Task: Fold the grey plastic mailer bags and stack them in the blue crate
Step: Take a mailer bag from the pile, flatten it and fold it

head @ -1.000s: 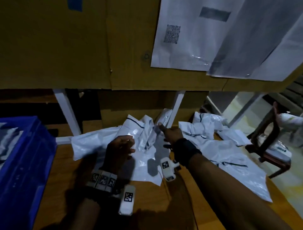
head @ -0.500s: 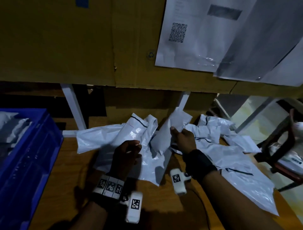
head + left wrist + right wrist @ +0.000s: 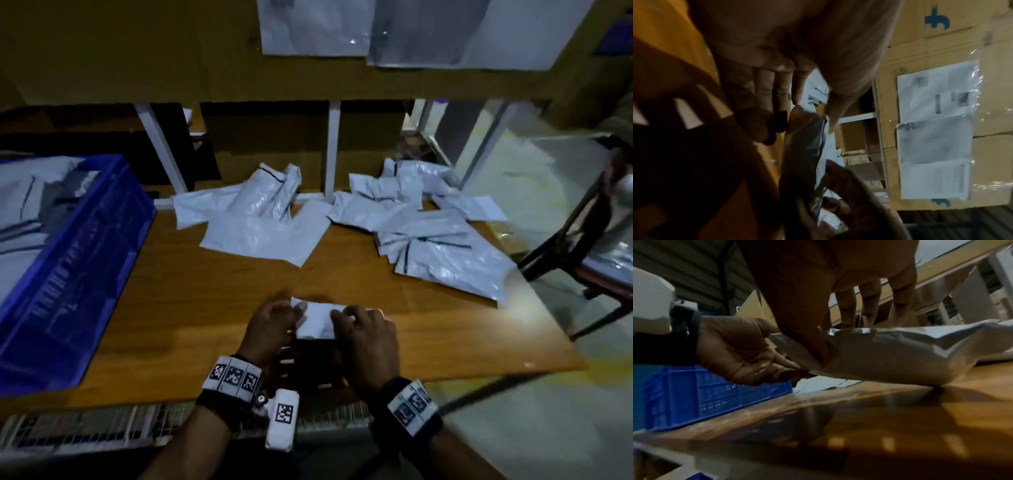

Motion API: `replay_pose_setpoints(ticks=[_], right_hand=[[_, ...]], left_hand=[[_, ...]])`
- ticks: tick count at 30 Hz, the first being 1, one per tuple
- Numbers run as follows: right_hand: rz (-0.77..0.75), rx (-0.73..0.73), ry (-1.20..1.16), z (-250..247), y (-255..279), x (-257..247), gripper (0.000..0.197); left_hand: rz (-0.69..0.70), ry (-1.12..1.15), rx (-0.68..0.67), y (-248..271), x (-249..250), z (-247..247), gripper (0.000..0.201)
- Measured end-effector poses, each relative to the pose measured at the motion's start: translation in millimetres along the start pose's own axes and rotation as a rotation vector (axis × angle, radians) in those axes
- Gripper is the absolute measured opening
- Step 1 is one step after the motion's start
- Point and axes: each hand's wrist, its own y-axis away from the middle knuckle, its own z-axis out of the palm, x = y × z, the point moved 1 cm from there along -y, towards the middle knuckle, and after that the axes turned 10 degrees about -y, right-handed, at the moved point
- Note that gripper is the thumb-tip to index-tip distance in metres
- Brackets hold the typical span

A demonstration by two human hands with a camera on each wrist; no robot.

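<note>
The wooden table (image 3: 171,308) carries the whole job, with the blue crate (image 3: 78,274) at its left end and two loose heaps of unfolded mailer bags (image 3: 260,222) spread along the far edge. The crate already holds folded grey bags (image 3: 20,219), laid roughly flat; how many cannot be counted from here. The step in hand is judged to be the fold itself, near its end: one mailer bag (image 3: 317,320) sits at the near edge of the table, reduced to a small packet, one end touching the surface and the other raised. The left hand (image 3: 270,329) pinches the packet's left end, thumb below and fingers curled over the top. The right hand (image 3: 366,339) holds the right portion, thumb pressed against the near face and fingers hooked over the upper edge, as the right wrist view shows. The next move likely calls for pressing the crease flat, then carrying the packet left and setting it squarely on the stack in the crate. The slick film may spring open if released early.
</note>
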Motion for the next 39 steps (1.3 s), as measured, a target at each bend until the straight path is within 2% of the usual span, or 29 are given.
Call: replay_pose_setpoints(ticks=[2,6,9,12,14,16,18,20,21,22,23,26,29,32,36,39], right_hand=[[-0.015,-0.02,-0.017,6,16,-2,0.051],[0.004,-0.046,-0.046,16,35,15,0.068],[0.036,-0.157,-0.035,20,43,24,0.066],[0.011,-0.171,-0.063,24,50,18,0.063],[0.008,-0.121,-0.037,27,50,13,0.061],[-0.009,-0.045,-0.035,32,44,10,0.057],[-0.042,0.027,-0.056,37,30,4,0.051],[-0.064,0.049,-0.078,41,12,-6,0.052],[-0.072,0.035,-0.077,45,4,-9,0.054],[-0.077,0.003,-0.058,50,-3,-12,0.057],[-0.077,-0.032,-0.031,58,-8,-12,0.06],[-0.039,-0.083,0.019,81,-11,-3,0.067],[-0.034,-0.065,0.051,90,-11,0,0.067],[-0.042,-0.033,0.076,92,-12,-2,0.067],[-0.056,-0.009,0.078,94,-11,-1,0.064],[-0.068,0.003,0.075,97,-11,1,0.063]], left_hand=[[-0.067,-0.103,0.059,11,-19,0,0.051],[-0.088,-0.094,0.134,24,-36,-15,0.041],[-0.077,-0.137,0.151,30,-46,-26,0.042],[-0.043,-0.35,0.163,21,-53,-40,0.052],[0.017,-0.545,0.178,21,-52,-46,0.041],[0.174,-0.768,0.272,29,-46,-46,0.033],[0.416,-0.917,0.357,32,-42,-40,0.038],[0.655,-1.034,0.307,31,-38,-24,0.041],[0.745,-1.113,0.27,27,-38,-14,0.044],[0.777,-1.174,0.213,23,-39,-5,0.047],[0.766,-1.216,0.171,20,-40,3,0.05],[0.558,-1.38,0.051,13,-51,15,0.058],[0.561,-1.406,0.068,9,-58,16,0.073],[0.481,-1.456,-0.038,1,-64,18,0.089],[0.492,-1.463,0.037,-6,-68,19,0.079],[0.445,-1.487,-0.035,-8,-74,20,0.08]])
